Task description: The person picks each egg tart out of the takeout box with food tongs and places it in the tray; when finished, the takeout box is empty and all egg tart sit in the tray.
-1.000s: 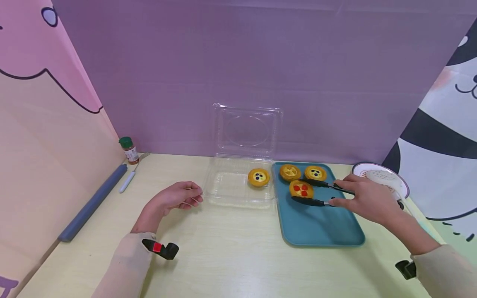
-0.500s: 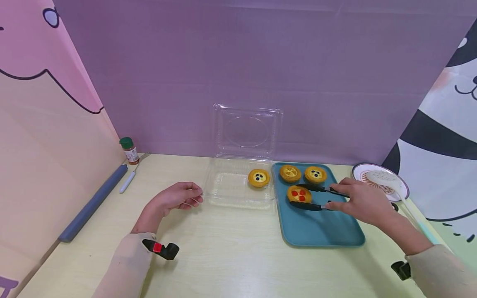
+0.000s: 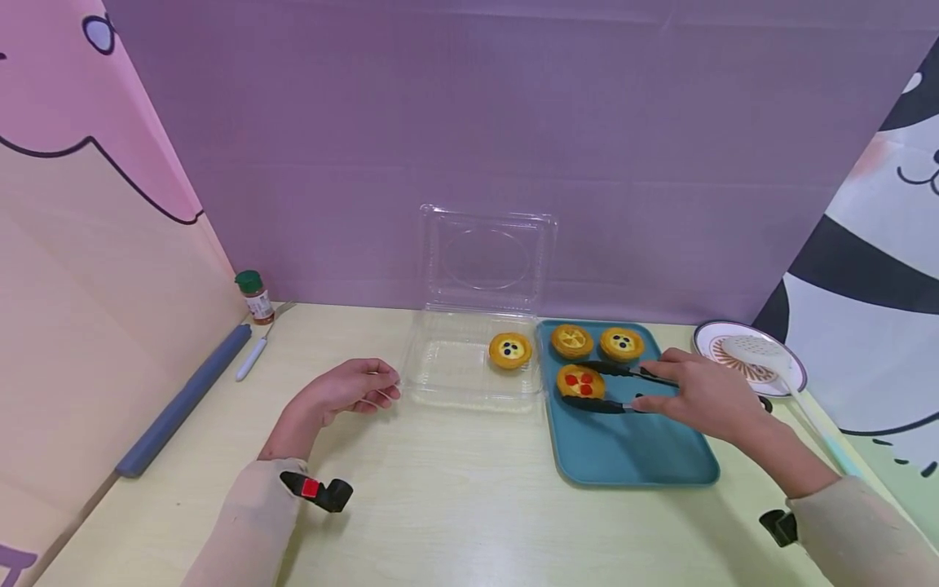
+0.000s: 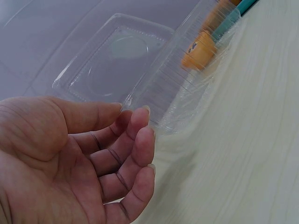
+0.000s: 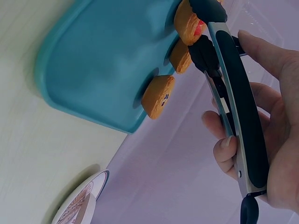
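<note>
In the head view, my right hand [image 3: 707,394] grips black-tipped tongs [image 3: 616,371]. Between the tong tips is an egg tart with red toppings [image 3: 579,381], over the left part of the blue tray [image 3: 638,448]. Behind it on the tray are a tart with a yellow topping [image 3: 571,342] and a tart with dark dots [image 3: 621,344]. My left hand [image 4: 93,149] pinches the near left edge of a clear plastic box [image 3: 447,359] between thumb and forefinger. The box's lid [image 3: 487,257] stands raised. Another dark-dotted tart [image 3: 509,350] sits in the right side of the box.
A patterned plate [image 3: 707,333] with a white slotted spoon [image 3: 756,350] is right of the tray. At the left edge lie a blue roll [image 3: 183,399], a white-handled fork [image 3: 252,359] and a green-capped jar [image 3: 255,297]. A purple backdrop [image 3: 330,163] rises behind.
My right hand, the tongs and the red-topped tart have shifted a little to the left, toward the box. The left hand and the box have stayed in place.
</note>
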Demonstrator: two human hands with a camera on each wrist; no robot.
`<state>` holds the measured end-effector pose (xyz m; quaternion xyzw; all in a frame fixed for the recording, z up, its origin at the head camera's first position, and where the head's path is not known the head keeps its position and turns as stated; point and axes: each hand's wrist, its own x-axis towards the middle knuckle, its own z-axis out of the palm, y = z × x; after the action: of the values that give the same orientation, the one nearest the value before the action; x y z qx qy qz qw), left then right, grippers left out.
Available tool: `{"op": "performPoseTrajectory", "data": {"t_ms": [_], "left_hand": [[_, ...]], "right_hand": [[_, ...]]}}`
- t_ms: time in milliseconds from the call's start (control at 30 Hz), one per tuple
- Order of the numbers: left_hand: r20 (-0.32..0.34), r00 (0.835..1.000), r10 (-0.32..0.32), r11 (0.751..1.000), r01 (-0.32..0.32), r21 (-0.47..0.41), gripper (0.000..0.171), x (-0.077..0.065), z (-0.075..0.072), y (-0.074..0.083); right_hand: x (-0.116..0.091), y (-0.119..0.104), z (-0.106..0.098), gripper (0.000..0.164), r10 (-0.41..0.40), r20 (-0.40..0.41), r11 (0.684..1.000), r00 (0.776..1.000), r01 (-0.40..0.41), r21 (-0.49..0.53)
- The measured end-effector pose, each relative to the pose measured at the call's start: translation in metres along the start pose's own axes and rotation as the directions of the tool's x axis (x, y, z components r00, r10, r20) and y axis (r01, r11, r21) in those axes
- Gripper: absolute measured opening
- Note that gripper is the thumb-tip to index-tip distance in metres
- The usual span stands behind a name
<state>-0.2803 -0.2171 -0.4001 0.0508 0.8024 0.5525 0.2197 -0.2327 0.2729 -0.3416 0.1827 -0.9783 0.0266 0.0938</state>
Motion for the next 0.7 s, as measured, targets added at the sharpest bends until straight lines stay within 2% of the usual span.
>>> {"op": "performPoseTrajectory", "data": {"t_ms": [700], "left_hand": [[-0.009,1.000,0.005,1.000,-0.005,0.018,0.032,-0.0006,0.0009,0.0005]], "right_hand": [[-0.0026,-0.0001,-0.0073,0.076,0.036,0.035,0.999,0.999,-0.037,0.012]]}}
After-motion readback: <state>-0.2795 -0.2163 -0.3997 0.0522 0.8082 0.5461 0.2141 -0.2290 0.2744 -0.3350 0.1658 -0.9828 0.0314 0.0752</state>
